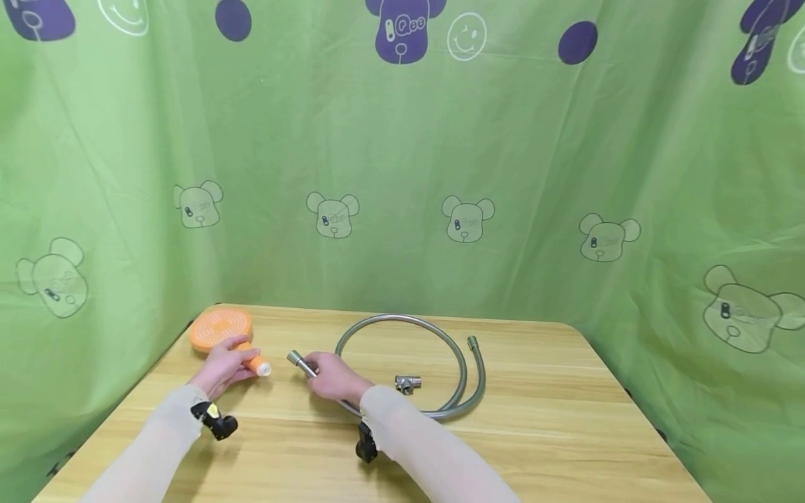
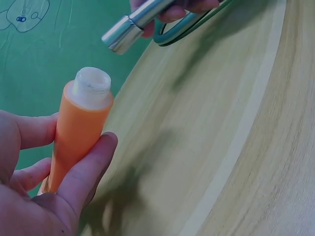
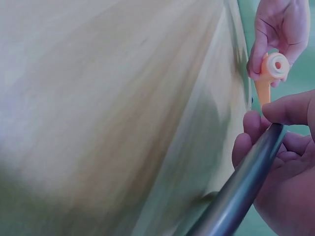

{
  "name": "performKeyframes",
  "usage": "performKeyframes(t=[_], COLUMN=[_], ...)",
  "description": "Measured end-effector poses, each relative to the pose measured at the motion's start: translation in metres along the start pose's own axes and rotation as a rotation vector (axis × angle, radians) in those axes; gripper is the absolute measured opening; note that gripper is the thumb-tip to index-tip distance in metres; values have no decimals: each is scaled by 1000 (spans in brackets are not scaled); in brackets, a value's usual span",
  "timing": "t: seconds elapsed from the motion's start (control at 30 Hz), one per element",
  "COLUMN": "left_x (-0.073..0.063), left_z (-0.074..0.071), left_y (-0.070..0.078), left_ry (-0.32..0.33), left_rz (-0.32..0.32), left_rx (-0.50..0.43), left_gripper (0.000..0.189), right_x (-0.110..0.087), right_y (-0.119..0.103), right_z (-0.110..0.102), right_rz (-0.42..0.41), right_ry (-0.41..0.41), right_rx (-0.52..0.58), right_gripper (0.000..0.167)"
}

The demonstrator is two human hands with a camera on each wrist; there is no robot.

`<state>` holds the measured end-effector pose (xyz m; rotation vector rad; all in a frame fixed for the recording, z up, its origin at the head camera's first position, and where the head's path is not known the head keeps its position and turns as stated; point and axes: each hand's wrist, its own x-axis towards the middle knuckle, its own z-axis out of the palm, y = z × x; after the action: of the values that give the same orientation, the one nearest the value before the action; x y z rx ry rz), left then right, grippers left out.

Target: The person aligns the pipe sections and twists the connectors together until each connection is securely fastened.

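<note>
In the head view my left hand (image 1: 223, 368) grips the handle of an orange shower head (image 1: 221, 327) at the left of the table. The handle's white threaded end (image 2: 92, 86) points up past the fingers in the left wrist view. My right hand (image 1: 336, 378) holds a grey metal shower hose (image 1: 462, 363) just behind its end fitting (image 1: 294, 358). That silver fitting faces the threaded end, with a gap between them. The hose runs under the right forearm and loops over the table. Inside the loop lies a small chrome tee valve (image 1: 407, 383).
The hose's other end fitting (image 1: 473, 342) lies toward the right on the wooden table (image 1: 553, 419). A green curtain (image 1: 402, 265) with bear prints hangs behind the table and along both sides.
</note>
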<state>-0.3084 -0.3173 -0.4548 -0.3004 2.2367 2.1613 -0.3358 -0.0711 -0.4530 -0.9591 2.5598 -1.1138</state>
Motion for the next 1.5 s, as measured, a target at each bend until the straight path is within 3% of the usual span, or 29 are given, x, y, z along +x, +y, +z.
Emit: performKeyframes(t=[0.2, 0.53, 1.17, 1.5], left_x=[0, 4, 3, 11], left_z=[3, 10, 19, 21], left_y=[4, 8, 15, 19], left_ry=[18, 24, 79, 142], left_rz=[-5, 8, 24, 101], left_rx=[28, 26, 5, -25], left_gripper=[74, 72, 71, 75], right_x=[-1, 2, 10, 8], right_y=[-4, -6, -11, -17], right_z=[-3, -4, -1, 1], right_rz=[33, 71, 106, 107], right_ry=[3, 55, 120, 132], right_rx=[76, 175, 262, 290], right_gripper=[44, 31, 14, 10])
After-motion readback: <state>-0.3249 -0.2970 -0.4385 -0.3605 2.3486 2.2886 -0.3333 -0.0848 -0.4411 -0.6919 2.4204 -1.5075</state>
